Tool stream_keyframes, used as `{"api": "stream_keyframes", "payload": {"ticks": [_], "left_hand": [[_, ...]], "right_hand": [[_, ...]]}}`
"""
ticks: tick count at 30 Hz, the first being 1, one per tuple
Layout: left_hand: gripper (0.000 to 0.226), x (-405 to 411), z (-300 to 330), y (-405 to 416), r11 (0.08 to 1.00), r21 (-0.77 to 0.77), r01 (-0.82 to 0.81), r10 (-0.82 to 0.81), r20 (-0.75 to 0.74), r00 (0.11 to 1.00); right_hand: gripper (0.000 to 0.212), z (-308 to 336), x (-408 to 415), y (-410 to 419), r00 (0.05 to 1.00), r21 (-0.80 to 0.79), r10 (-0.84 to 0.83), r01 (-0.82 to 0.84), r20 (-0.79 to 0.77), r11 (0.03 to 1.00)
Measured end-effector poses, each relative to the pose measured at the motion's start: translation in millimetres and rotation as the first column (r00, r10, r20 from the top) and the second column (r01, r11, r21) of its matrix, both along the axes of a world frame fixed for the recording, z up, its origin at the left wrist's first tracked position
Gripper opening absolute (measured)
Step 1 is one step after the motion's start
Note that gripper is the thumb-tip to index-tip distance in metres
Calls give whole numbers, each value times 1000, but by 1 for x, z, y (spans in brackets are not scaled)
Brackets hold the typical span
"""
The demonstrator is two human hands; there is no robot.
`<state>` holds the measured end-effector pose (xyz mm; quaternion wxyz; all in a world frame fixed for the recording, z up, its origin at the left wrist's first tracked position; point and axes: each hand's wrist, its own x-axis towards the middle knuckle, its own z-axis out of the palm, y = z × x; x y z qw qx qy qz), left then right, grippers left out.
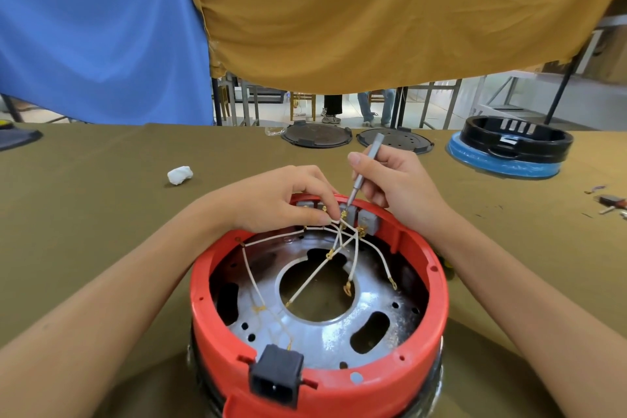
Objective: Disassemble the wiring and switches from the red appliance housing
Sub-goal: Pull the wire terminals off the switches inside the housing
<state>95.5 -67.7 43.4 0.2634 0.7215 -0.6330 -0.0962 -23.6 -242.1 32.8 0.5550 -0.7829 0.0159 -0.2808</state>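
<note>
The round red appliance housing (420, 326) lies open side up in front of me, showing a metal plate with a centre hole. White wires (353, 248) with brass terminals fan out from grey switch blocks (368, 220) on its far wall. A black power socket (276, 378) sits in the near rim. My left hand (285, 197) pinches a wire at the switches. My right hand (397, 180) grips a slim grey screwdriver (364, 170), its tip down at a switch terminal.
An olive cloth covers the table (101, 214). A crumpled white wad (179, 175) lies at left. Two black discs (315, 136) lie at the far edge, a black ring on a blue base (509, 149) stands far right, and small loose parts (610, 202) lie at the right edge.
</note>
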Motion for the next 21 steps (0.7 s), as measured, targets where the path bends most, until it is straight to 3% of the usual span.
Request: {"api": "stream_keyframes", "payload": {"ticks": [7,10,16,21], "left_hand": [[12,0,0,1,1000,3,-4,4,-10,1000],[13,-1,1,2,1000,9,-6,6,-10,1000],[13,-1,1,1,1000,4,-9,9,-5,1000],[13,-1,2,1,1000,10,-13,13,3,1000]], "right_hand": [[30,1,3,-2,990,152,20,1,-137,988],[31,0,3,-1,993,126,0,15,-120,992],[27,-1,-3,2,997,-24,-9,11,72,1000],[24,2,-4,3,997,-122,10,-1,79,992]]}}
